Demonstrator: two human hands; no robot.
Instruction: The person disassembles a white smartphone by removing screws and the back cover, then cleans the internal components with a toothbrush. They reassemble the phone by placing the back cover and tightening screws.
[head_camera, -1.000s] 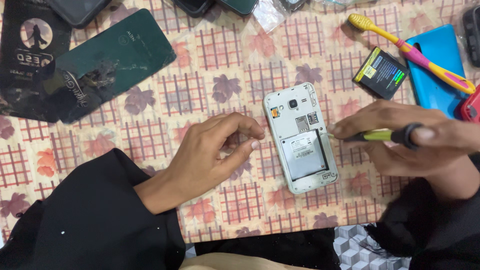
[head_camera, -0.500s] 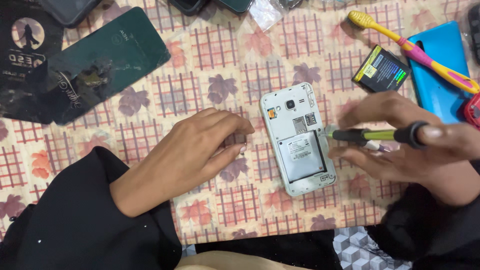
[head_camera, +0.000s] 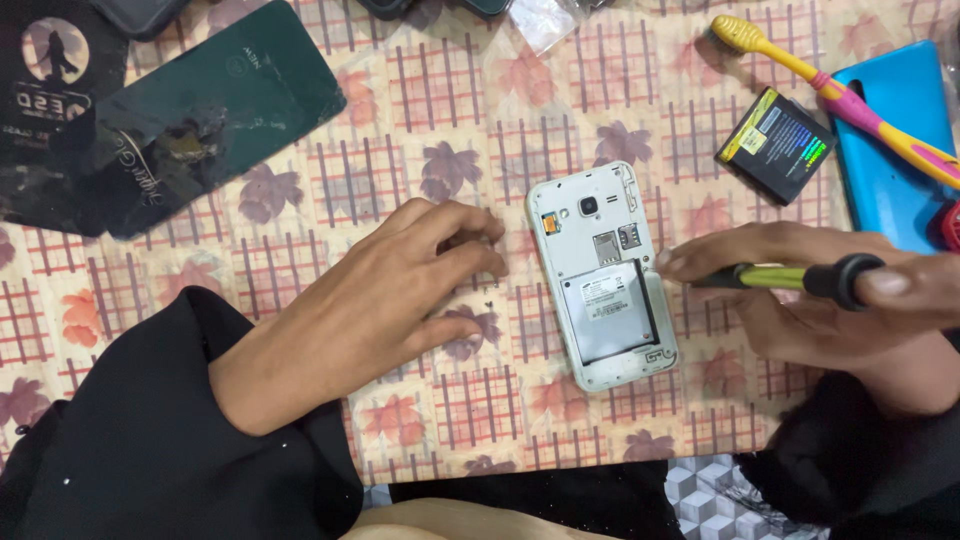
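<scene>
My right hand (head_camera: 840, 300) has its grip pinched on a screwdriver (head_camera: 790, 277), tip beside the opened phone (head_camera: 603, 275). My left hand (head_camera: 385, 290) rests on the worktop (head_camera: 300, 260), fingers loosely curled, holding nothing that I can see.

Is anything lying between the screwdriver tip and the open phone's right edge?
Nothing visible. The right hand holds the screwdriver with its tip at the white phone's right edge; only bare tablecloth lies around it. The left hand rests apart, on the other side.
</scene>
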